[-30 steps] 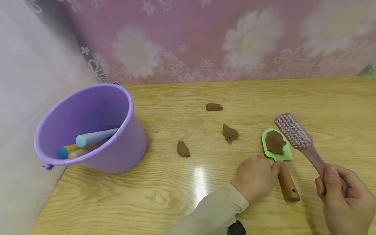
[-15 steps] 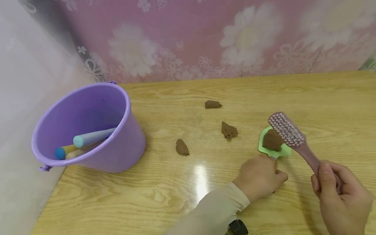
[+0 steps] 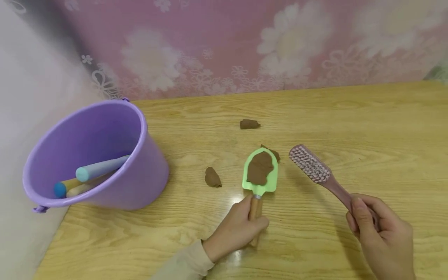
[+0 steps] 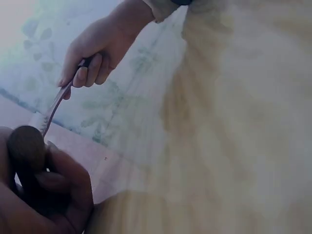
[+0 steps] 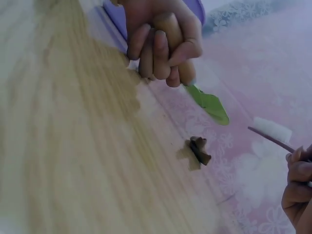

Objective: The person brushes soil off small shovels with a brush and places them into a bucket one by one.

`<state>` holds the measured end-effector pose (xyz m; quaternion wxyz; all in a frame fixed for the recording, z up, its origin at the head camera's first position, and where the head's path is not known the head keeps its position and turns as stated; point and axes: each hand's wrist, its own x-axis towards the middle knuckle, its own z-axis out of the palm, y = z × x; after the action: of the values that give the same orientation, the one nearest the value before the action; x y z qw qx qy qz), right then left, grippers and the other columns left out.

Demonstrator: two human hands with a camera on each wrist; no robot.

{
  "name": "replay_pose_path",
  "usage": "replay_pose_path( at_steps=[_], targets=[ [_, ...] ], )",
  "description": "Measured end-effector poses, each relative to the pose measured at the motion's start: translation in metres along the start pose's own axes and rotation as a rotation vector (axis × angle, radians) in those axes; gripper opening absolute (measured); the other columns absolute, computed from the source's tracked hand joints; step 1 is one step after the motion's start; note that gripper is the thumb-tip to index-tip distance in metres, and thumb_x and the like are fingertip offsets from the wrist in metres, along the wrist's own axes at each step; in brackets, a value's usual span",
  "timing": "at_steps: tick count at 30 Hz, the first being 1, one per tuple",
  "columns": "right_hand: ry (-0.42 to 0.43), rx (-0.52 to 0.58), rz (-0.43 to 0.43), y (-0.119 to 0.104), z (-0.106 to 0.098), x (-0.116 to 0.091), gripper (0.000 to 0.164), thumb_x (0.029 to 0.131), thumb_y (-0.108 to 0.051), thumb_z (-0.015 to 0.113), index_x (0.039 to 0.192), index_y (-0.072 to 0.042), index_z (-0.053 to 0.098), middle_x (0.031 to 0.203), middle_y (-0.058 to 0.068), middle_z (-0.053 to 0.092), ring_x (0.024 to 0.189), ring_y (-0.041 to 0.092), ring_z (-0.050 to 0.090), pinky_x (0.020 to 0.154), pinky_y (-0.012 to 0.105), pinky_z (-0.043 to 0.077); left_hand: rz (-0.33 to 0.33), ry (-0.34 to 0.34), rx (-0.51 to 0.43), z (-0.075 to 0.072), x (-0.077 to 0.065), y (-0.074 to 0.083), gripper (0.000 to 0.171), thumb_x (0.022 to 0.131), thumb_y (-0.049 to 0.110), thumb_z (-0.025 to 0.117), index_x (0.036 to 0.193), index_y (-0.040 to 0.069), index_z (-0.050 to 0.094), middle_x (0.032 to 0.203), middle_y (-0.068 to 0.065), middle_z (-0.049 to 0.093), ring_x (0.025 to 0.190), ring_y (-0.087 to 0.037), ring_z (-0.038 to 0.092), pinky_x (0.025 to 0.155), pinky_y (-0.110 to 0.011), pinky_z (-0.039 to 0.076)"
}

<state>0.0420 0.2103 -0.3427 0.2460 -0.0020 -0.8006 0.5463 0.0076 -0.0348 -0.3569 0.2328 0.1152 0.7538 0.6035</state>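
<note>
In the head view my left hand (image 3: 241, 225) grips the wooden handle of a small green shovel (image 3: 271, 182). A lump of brown clay (image 3: 259, 169) lies on its blade. The right wrist view has the shovel (image 5: 210, 105) lifted off the table, my left hand's fingers wrapped round its handle. My right hand (image 3: 383, 233) holds a mauve brush (image 3: 337, 190) by the handle, its pale bristles facing up toward the head camera. The brush head is to the right of the shovel blade. Partly covered by the blade is another brown clay piece (image 3: 274, 153).
A purple bucket (image 3: 154, 179) stands at the left, with several chalk-like sticks (image 3: 101, 169) inside. Two more brown pieces lie on the wooden table (image 3: 350, 116): one piece (image 3: 212, 177) left of the shovel, another piece (image 3: 249, 124) farther back. A pink flowered cloth (image 3: 210, 46) hangs behind.
My left hand has taken hold of the shovel's handle, lifted it and carried it leftward with the clay on its blade. My right hand has moved left with the brush.
</note>
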Motion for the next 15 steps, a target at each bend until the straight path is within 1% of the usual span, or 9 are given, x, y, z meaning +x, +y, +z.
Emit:
replay_pose_path(
  at_steps=[1,3,5,6,8,10,13,15],
  targets=[
    [-0.026,0.062,0.02,-0.001,0.002,0.001,0.016,0.095,0.008,0.049,0.09,0.003,0.063,0.06,-0.004,0.052,0.047,0.007,0.039,0.034,0.026,0.024,0.002,0.001,-0.003,-0.004,-0.003,-0.003,0.008,0.086,0.012,0.049,0.088,0.009,0.042,0.057,0.004,0.046,0.041,-0.005,0.04,0.038,-0.017,0.036],
    [-0.096,0.174,0.037,-0.002,0.006,0.002,0.017,0.096,0.008,0.046,0.093,0.005,0.062,0.061,-0.001,0.052,0.047,0.009,0.039,0.034,0.027,0.023,0.02,0.005,-0.016,-0.009,-0.007,-0.008,0.01,0.086,0.01,0.047,0.093,0.005,0.042,0.055,0.003,0.048,0.038,-0.005,0.043,0.036,-0.017,0.037],
    [-0.177,0.211,0.028,-0.003,0.01,0.004,0.019,0.097,0.008,0.044,0.096,0.005,0.062,0.063,0.001,0.052,0.047,0.01,0.038,0.033,0.027,0.023,0.044,-0.003,-0.037,-0.013,-0.008,-0.011,0.013,0.088,0.01,0.046,0.097,0.002,0.041,0.055,0.001,0.049,0.037,-0.005,0.044,0.035,-0.017,0.038],
    [-0.22,0.195,-0.005,-0.004,0.012,0.006,0.019,0.097,0.009,0.043,0.098,0.006,0.062,0.063,0.0,0.052,0.046,0.01,0.037,0.033,0.027,0.023,0.051,-0.012,-0.056,-0.013,-0.008,-0.013,0.014,0.09,0.011,0.046,0.098,0.001,0.041,0.054,0.001,0.048,0.035,-0.005,0.044,0.034,-0.018,0.038],
    [-0.289,0.1,-0.074,-0.005,0.016,0.008,0.021,0.097,0.01,0.042,0.099,0.003,0.062,0.063,-0.002,0.05,0.045,0.009,0.036,0.033,0.025,0.025,0.083,-0.012,-0.064,-0.012,-0.007,-0.015,0.014,0.094,0.015,0.046,0.098,0.002,0.041,0.052,0.002,0.048,0.035,-0.004,0.044,0.035,-0.017,0.037],
    [-0.323,0.026,-0.114,-0.005,0.02,0.01,0.022,0.096,0.011,0.043,0.099,0.0,0.063,0.062,-0.003,0.049,0.043,0.007,0.035,0.032,0.023,0.026,0.125,-0.003,-0.031,-0.009,-0.006,-0.018,0.017,0.098,0.02,0.045,0.094,0.004,0.041,0.052,0.005,0.044,0.038,-0.001,0.041,0.037,-0.016,0.035],
    [-0.369,0.022,-0.168,-0.001,0.024,0.01,0.024,0.094,0.014,0.045,0.095,-0.002,0.063,0.062,-0.005,0.049,0.043,0.005,0.035,0.032,0.02,0.026,0.196,0.029,0.049,-0.002,-0.005,-0.021,0.022,0.101,0.024,0.044,0.088,0.007,0.039,0.055,0.008,0.037,0.043,0.002,0.033,0.04,-0.015,0.031],
    [-0.389,0.034,-0.19,0.003,0.026,0.008,0.026,0.093,0.016,0.046,0.094,-0.003,0.063,0.063,-0.005,0.049,0.043,0.004,0.036,0.033,0.019,0.027,0.222,0.046,0.085,0.001,-0.005,-0.021,0.024,0.101,0.026,0.044,0.088,0.007,0.039,0.057,0.008,0.035,0.045,0.002,0.031,0.042,-0.015,0.029]
  ],
)
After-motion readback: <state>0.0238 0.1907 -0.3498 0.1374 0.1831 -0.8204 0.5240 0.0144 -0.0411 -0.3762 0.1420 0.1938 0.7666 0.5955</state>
